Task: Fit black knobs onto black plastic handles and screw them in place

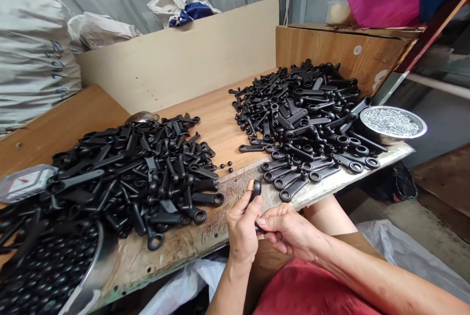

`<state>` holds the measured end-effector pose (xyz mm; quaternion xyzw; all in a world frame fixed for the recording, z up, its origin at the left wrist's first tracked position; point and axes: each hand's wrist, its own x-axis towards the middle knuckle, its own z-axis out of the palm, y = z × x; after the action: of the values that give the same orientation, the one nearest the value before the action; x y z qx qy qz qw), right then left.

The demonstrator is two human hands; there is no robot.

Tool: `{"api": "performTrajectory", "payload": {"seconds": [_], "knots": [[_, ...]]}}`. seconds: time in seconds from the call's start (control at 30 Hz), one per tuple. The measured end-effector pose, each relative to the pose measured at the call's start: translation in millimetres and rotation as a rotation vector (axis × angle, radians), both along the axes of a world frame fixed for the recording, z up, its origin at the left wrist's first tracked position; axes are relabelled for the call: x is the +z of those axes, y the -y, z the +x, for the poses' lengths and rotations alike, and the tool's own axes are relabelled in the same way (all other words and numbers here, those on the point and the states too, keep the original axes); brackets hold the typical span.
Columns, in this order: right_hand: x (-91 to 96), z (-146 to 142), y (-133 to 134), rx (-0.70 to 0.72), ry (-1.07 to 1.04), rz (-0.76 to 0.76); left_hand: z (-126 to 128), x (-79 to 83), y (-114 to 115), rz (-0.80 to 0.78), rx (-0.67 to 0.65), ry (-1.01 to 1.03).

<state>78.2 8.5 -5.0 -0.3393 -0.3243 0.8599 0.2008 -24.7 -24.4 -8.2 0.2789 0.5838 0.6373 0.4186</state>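
Note:
My left hand [242, 229] is closed around a black plastic crank handle [257, 188], whose ring-shaped end stands up above the fingers. At the lower end of this handle my right hand [290, 227] is closed, its thumb and fingertips pinched against the dark part there. Most of the handle is hidden by the two hands. Just beyond them, several crank handles [292, 189] lie at the table edge with their ring ends toward me. They run up into a large pile of the same black handles [293, 109] on the right.
Another pile of black handles [128, 168] covers the left side of the wooden table [216, 109]. Front left, a metal basin [96, 256] holds round black knobs [47, 266]. A steel bowl of small metal pins [392, 122] stands at the right edge. Boards [183, 56] wall the back.

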Motion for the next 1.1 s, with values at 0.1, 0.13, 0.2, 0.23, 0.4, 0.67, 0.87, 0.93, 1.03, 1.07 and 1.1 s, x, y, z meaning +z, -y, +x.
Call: {"api": "performTrajectory", "payload": {"seconds": [0.1,0.13,0.2,0.23,0.4,0.67,0.87,0.93,1.03,1.07,1.1], "knots": [[-0.4,-1.2,-1.7,0.035,-0.026,-0.070,-1.4,1.4,-3.7,0.011,-0.047,0.072],[-0.6,-1.5,-1.9,0.052,-0.040,-0.082,-1.4,1.8,-4.3,0.011,-0.041,0.085],[-0.4,-1.8,-1.8,0.091,-0.079,-0.081,-1.3,3.3,-4.3,0.016,-0.031,0.115],[0.0,-1.7,-1.4,0.110,-0.099,-0.070,-1.2,4.4,-3.9,0.022,-0.023,0.134],[4.7,0.6,-0.4,0.133,-0.065,0.032,-5.1,11.1,1.0,0.133,0.061,0.201],[26.0,-1.4,-26.5,-0.165,0.393,1.036,-39.8,6.6,7.3,0.081,-0.059,-0.327],[34.8,-8.4,-29.9,0.372,0.416,1.395,-59.4,-2.8,14.2,0.031,-0.416,-0.914],[32.4,-6.0,-26.4,0.457,0.369,1.212,-61.4,-4.8,21.7,0.065,-0.443,-1.011],[23.2,0.4,-18.7,0.303,0.280,0.849,-59.2,-9.9,41.4,0.145,-0.232,-0.996],[18.6,2.0,-15.1,0.206,0.254,0.753,-56.1,-12.5,48.9,0.144,-0.067,-0.922],[13.4,2.7,-10.6,0.105,0.240,0.695,-51.3,-15.6,55.9,0.115,0.110,-0.801]]}}
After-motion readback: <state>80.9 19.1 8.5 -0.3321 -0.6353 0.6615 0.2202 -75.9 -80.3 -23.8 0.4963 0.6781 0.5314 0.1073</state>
